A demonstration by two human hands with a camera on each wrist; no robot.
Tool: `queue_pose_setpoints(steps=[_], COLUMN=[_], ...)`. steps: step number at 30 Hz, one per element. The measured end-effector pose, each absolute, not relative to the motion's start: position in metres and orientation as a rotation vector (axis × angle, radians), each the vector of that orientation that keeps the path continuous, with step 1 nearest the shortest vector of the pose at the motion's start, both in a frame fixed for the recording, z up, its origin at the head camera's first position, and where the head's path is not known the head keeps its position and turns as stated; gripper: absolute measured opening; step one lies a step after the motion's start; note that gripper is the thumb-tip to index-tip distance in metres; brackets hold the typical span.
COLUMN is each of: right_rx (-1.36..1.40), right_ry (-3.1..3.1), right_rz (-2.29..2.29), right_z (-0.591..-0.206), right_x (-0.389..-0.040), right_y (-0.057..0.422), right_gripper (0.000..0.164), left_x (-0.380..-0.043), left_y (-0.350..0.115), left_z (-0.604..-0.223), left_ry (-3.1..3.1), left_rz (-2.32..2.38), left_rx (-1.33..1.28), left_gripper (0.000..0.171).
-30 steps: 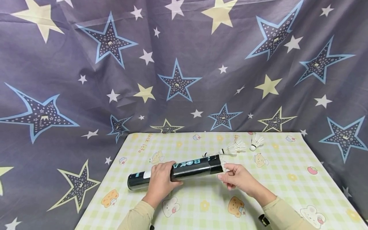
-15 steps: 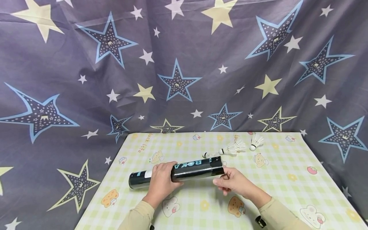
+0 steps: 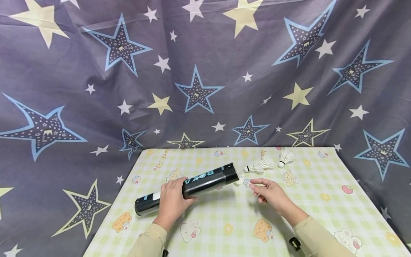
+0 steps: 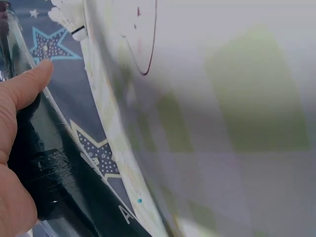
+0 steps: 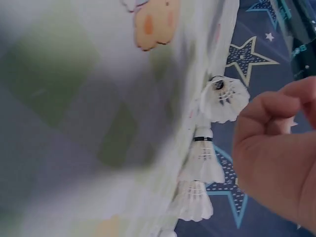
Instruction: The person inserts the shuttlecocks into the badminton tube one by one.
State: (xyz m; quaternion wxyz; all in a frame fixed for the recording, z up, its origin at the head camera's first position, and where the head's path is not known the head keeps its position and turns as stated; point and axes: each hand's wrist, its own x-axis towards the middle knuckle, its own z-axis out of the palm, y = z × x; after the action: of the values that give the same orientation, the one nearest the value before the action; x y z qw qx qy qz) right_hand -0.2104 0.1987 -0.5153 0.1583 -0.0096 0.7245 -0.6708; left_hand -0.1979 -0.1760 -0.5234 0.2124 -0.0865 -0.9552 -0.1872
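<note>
My left hand (image 3: 174, 200) grips a black badminton shuttlecock tube (image 3: 208, 180) with blue lettering around its middle. The tube slants over the table, its right end higher than its left. In the left wrist view the thumb (image 4: 32, 81) lies along the glossy tube (image 4: 54, 182). To the right of the tube's mouth, my right hand (image 3: 271, 198) hovers apart from it, thumb and forefinger near each other, the other fingers loosely bent, with nothing visible between them. White feathers (image 3: 239, 178) show just beside the mouth, partly hidden behind the tube.
Behind the hands, white shuttlecocks (image 3: 258, 165) lie on the checked tablecloth (image 3: 308, 200), with a single shuttlecock (image 3: 285, 159) farther right. The right wrist view shows a shuttlecock (image 5: 224, 101) turned open end toward the camera. A star-patterned curtain (image 3: 205, 46) hangs at the table's back edge.
The tube has shifted left and its right end has risen. My right hand, earlier at the tube's mouth, is now a little apart from it, to the right.
</note>
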Motion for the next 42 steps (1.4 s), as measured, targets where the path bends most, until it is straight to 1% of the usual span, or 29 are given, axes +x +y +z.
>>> queue_pose_setpoints(steps=[3,5,10,13,18,23,26,29,33,38,42], right_rx=[0.087,0.112,0.057,0.047,0.091,0.137,0.182,0.228,0.230,0.253,0.268], right_ry=[2.098,2.115,2.148,2.163,2.233,2.387,2.485,2.526,2.455,2.381,2.356], right_rz=[-1.915,-1.904,-1.867,-1.847,-1.795,-1.744,-1.721,-1.721,-1.778,-1.761,-1.719], right_z=[-0.521,-0.524,-0.526,-0.527,-0.533,-0.540,-0.543,-0.542,-0.540,-0.536,-0.530], right_x=[-0.216,-0.220,-0.232,-0.239,-0.253,-0.266,-0.271,-0.272,-0.267,-0.249,-0.231], right_y=[0.198,0.194,0.180,0.167,0.143,0.129,0.129,0.139,0.165,0.211,0.247], right_gripper=[0.059,0.058,0.057,0.053,0.041,0.022,0.018,0.020,0.026,0.041,0.047], left_x=[-0.199,-0.199,-0.198,-0.198,-0.199,-0.200,-0.201,-0.202,-0.202,-0.201,-0.199], left_y=[-0.177,-0.177,-0.177,-0.177,-0.180,-0.180,-0.179,-0.178,-0.178,-0.178,-0.179], left_z=[-0.525,-0.525,-0.523,-0.522,-0.522,-0.522,-0.521,-0.520,-0.521,-0.526,-0.529], left_ry=[-2.628,-2.626,-2.648,-2.657,-2.651,-2.653,-2.641,-2.628,-2.637,-2.685,-2.711], left_rz=[-0.523,-0.523,-0.529,-0.532,-0.554,-0.574,-0.575,-0.577,-0.570,-0.529,-0.494], left_rx=[-0.235,-0.237,-0.238,-0.226,-0.189,-0.174,-0.181,-0.190,-0.200,-0.245,-0.290], left_gripper=[0.090,0.090,0.088,0.090,0.089,0.087,0.087,0.088,0.088,0.088,0.090])
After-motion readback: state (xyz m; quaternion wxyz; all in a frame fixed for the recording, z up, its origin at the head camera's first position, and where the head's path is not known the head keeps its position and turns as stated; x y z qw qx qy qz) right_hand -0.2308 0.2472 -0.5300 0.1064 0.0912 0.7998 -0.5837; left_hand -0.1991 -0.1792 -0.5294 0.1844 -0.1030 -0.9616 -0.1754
